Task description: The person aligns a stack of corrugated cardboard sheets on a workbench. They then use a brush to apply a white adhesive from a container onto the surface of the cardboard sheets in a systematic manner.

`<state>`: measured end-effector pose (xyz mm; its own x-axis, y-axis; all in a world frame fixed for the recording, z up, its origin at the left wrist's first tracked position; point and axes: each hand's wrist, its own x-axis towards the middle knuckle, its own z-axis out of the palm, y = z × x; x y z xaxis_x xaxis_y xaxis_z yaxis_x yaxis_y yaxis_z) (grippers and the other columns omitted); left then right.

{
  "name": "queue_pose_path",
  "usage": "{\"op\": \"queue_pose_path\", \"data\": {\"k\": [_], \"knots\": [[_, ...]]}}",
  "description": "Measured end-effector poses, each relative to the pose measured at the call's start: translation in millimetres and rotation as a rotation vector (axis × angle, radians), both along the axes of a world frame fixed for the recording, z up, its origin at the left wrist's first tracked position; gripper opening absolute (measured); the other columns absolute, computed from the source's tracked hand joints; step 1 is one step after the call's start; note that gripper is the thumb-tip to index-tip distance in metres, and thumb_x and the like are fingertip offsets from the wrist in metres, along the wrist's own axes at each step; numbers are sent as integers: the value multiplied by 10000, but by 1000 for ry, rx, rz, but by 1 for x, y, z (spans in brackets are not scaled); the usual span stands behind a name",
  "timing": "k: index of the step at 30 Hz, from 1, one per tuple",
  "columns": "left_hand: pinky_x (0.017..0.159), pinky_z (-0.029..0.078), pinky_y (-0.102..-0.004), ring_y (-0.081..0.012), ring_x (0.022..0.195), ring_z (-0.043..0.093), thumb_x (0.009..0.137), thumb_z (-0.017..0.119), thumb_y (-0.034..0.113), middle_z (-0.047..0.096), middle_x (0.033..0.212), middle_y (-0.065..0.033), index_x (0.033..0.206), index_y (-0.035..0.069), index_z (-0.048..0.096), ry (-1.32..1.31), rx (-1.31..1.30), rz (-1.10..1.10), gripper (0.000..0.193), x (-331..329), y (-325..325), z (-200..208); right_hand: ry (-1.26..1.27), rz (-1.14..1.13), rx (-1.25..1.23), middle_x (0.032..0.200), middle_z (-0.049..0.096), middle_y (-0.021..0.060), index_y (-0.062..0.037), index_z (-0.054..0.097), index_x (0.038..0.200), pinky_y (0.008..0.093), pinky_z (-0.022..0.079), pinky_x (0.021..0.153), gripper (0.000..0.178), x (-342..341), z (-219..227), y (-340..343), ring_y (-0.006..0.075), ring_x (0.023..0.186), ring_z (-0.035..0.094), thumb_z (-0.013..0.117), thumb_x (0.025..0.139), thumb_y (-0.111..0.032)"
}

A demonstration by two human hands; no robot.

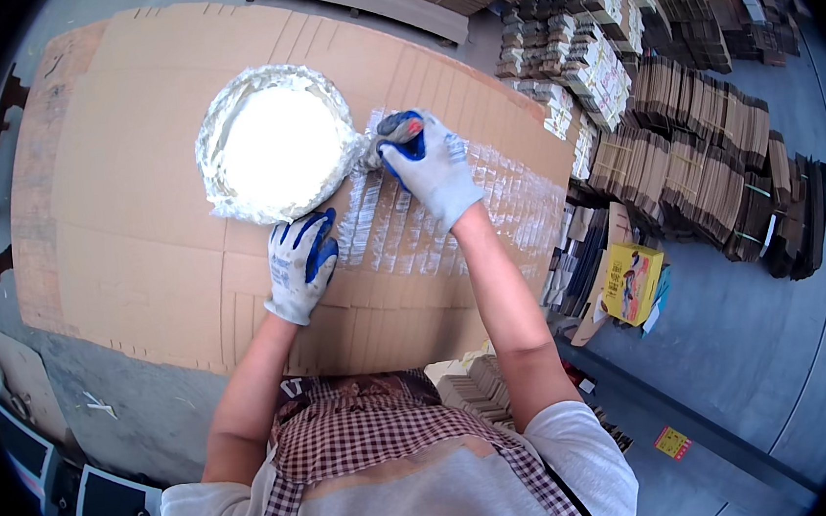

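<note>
Right of a round, white-crusted bowl (pixel 211 148) on brown cardboard sheeting (pixel 122 185), rows of white streaks (pixel 361 225) look partly done, brown gaps remaining. The blue-and-white-gloved right hand (pixel 429 163) clasps a pale, smeared tool (pixel 364 152) (probably a brush); the matching left hand (pixel 302 266) meets the bowl's near rim, grip unclear.

The gloved left hand (pixel 303 265) has its fingers at the near rim of a round bowl (pixel 218 182) filled with bright white paste (pixel 290 141), while the gloved right hand (pixel 436 165) grips what looks like a brush (pixel 367 151), mostly hidden by the glove, just beside the bowl's right edge. Both are over cardboard (pixel 132 194) marked with rows of white streaks (pixel 371 224); bundled stacks (pixel 699 105) and a yellow box (pixel 632 284) stand on the floor (pixel 748 327) to the right.
</note>
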<state>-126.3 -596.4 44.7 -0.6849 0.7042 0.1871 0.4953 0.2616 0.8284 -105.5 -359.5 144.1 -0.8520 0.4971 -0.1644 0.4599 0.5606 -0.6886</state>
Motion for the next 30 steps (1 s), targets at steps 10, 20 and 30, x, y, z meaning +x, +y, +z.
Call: {"op": "queue_pose_path", "data": {"k": [10,20,30], "knots": [[948,418,-449,-339,1023,577,851,643,204,654,1143,-129,1212,72,648,17,25,-6,384,0,0,6,-100,16,70,1075,625,197,-12,607,1093,401,489,925,355,26,1,-24,356,1028,614,690,833,-238],[929,424,-442,-332,1016,585,865,638,199,658,1129,-130,1195,62,655,47,113,15,357,1,0,-1,-108,5,-27,1049,635,195,-8,599,1078,402,512,866,349,51,5,-46,369,965,635,702,829,-230],[920,432,-437,-327,1013,592,874,633,223,664,1131,-131,1205,68,657,23,101,19,366,1,-2,0,-138,41,-61,1078,617,199,-10,585,1107,415,504,885,371,62,15,-70,377,1005,619,697,833,-233]]}}
